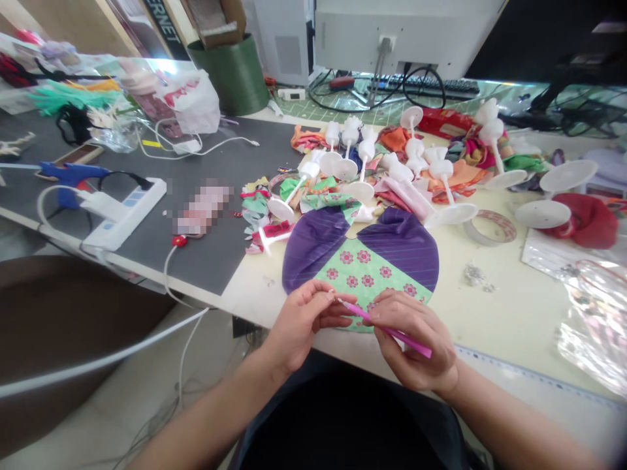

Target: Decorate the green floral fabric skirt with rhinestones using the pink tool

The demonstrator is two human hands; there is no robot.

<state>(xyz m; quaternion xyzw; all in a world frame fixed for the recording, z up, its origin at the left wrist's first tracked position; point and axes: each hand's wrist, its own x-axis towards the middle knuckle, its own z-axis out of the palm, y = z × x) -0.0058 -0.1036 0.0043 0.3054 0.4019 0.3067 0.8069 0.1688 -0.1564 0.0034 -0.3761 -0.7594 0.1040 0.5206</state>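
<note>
My left hand (306,320) pinches something tiny and pale between thumb and index finger, too small to name. In my right hand (416,339) is a slim pink pen-like tool (360,312), its pale tip pointing left and meeting or nearly meeting my left fingertips. Both hands are over the lower edge of a piece of fabric (367,277), light green with pink flowers and joined to two purple striped lobes. Small silvery bits (474,274) lie on the table to the right.
Behind the fabric stand several white plastic stands (349,140) among colourful cloth scraps. A tape roll (490,227) and clear plastic bags (595,320) are at right. At left are a power strip (128,212), a blue glue gun (71,177), a phone (203,212) and cables.
</note>
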